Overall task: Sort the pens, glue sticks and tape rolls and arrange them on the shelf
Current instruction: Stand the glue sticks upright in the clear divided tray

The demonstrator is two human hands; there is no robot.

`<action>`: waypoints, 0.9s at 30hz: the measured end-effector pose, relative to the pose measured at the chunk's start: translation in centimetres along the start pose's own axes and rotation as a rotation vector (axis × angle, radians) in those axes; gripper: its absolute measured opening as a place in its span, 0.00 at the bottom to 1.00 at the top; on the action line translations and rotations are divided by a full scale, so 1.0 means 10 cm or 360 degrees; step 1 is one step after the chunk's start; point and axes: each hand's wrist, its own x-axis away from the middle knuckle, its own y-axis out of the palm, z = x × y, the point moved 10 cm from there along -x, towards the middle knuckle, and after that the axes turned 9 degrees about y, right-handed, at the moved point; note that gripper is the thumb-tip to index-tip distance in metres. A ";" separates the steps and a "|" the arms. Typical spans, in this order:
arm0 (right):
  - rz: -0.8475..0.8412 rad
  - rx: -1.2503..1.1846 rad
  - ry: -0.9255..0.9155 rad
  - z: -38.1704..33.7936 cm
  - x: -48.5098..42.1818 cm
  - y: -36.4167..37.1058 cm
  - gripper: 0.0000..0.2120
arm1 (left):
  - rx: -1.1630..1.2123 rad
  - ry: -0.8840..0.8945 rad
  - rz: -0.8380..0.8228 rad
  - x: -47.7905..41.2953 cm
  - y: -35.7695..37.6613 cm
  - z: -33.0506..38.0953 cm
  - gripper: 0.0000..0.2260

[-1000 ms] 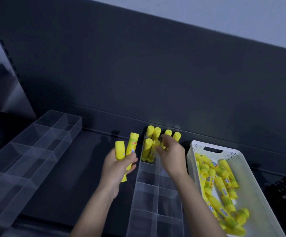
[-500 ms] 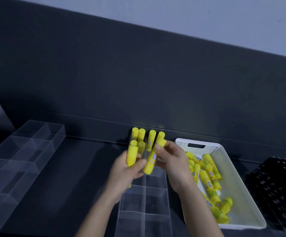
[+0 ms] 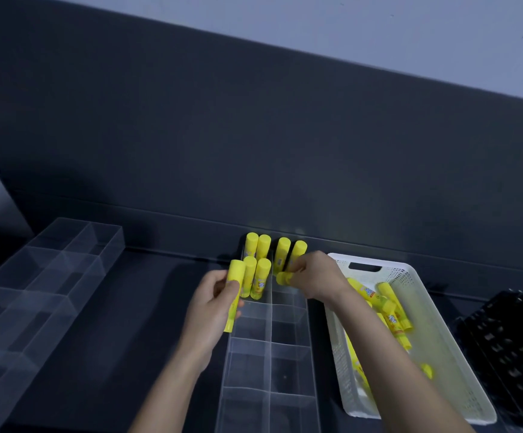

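– Fingers [image 3: 219,278] of the left hand [image 3: 212,310] are wrapped round a yellow glue stick [image 3: 236,273], cap up and a touch tilted, right at the left edge of the clear organizer [image 3: 272,364]!

– And the right hand [image 3: 319,281]?

– Fingertips pinched on a second stick [image 3: 282,278]. Only its yellow end shows, low over the far right compartment, just in front of the two sticks [image 3: 282,254] standing there.

– What about the far left compartment?

– Four sticks [image 3: 262,276] are standing caps up, two behind and two in front. All are bright yellow with small printed labels. The print is too small to read.

– Where's the supply?

– White perforated basket [image 3: 460,348], just beside the organizer on the right. The loose sticks [image 3: 390,307] lie jumbled inside, and the right forearm crosses over its near corner.

– And the setting?

– It's a dark shelf board [image 3: 113,339] under everything, with a dark back panel [image 3: 254,135] rising behind it and a pale wall [image 3: 379,32] above. A second divided clear tray [image 3: 66,270] sits off to the left, well apart from the hands. A black crate [image 3: 510,345] is at the far right edge, beside the basket.
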 end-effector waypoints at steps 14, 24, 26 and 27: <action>0.0062 0.0262 -0.0178 -0.19 -0.12 0.19 0.16 | -0.0076 0.0103 0.0024 0.01 -0.09 0.05 0.09; 0.0360 -0.0018 -0.0351 -0.20 0.14 -0.17 0.19 | -0.0098 0.0126 -0.0052 0.06 0.03 0.08 0.12; 0.0309 -0.0429 -0.0410 -0.22 0.30 -0.29 0.12 | -0.0089 0.0140 -0.0081 0.05 0.11 0.09 0.12; 0.0163 -0.0623 -0.0443 -0.25 0.37 -0.28 0.08 | -0.0081 0.0160 -0.0106 0.04 0.17 0.10 0.12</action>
